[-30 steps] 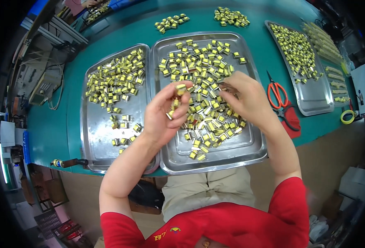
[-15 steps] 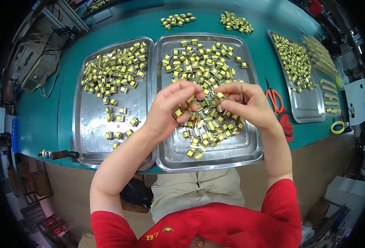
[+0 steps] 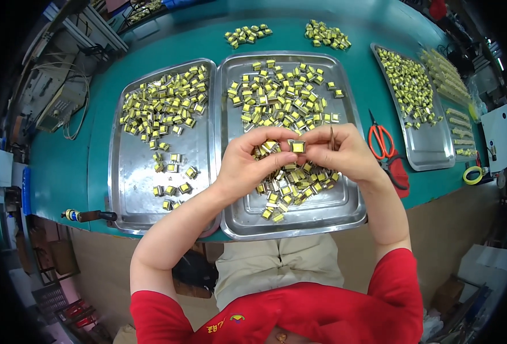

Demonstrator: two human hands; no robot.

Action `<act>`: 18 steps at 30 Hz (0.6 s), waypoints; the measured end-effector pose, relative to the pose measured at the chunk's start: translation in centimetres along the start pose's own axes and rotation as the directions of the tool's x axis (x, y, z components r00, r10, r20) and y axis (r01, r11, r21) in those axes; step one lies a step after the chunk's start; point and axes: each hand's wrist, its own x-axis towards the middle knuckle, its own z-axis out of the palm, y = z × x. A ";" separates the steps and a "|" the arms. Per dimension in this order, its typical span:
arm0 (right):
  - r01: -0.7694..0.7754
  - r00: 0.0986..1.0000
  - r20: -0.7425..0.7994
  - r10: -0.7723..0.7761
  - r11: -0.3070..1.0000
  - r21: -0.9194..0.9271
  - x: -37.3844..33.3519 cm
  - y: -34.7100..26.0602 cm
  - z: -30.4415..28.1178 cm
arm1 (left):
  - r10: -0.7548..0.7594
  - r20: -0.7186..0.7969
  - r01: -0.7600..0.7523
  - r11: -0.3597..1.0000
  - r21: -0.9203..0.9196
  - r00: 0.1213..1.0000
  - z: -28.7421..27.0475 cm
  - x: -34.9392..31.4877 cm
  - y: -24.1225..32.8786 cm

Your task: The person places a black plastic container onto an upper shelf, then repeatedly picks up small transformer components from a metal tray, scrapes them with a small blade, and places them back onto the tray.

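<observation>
Above the middle metal tray (image 3: 322, 221), both hands meet around one small yellow-taped transformer (image 3: 297, 147). My right hand (image 3: 348, 153) pinches its right side between thumb and fingers, with a thin dark strip-like tool (image 3: 332, 139) sticking up between the fingers. The fingertips of my left hand (image 3: 243, 166) touch the left side of the same transformer. Its fingers are curled, and another transformer (image 3: 271, 145) shows inside them; whether more lie in that palm is hidden. Below and beyond the hands, the tray holds a heap of similar transformers (image 3: 285, 97).
A left metal tray (image 3: 133, 200) carries more transformers; a narrower tray (image 3: 428, 155) stands at right. Orange-handled scissors (image 3: 381, 140), red-handled pliers (image 3: 399, 172) and a yellow tape roll (image 3: 471, 176) lie rightward. A knife-like tool (image 3: 90, 215) lies at the left front edge.
My hands have come together, and a transformer is now between their fingertips, turned with its yellow face up. My left thumb has straightened toward my right hand. The view has shifted slightly.
</observation>
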 end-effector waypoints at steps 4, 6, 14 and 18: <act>0.036 0.999 0.001 -0.036 0.998 -0.047 0.1 -0.7 0.1 | 0.058 -0.013 -0.057 0.998 0.029 0.998 -0.1 0.0 0.4; 0.017 1.000 -0.001 -0.017 0.998 -0.061 0.4 -1.4 -0.1 | 0.129 -0.004 -0.129 0.988 0.085 0.992 -0.3 0.5 0.6; 0.114 0.991 -0.046 -0.129 0.964 -0.242 -2.7 -5.5 1.9 | 0.140 0.000 -0.140 0.987 0.079 0.990 1.0 -1.1 5.0; 0.167 0.977 -0.134 -0.164 0.986 0.005 -6.6 -4.3 5.5 | 0.153 -0.051 -0.153 0.988 0.001 0.987 3.2 -5.2 5.9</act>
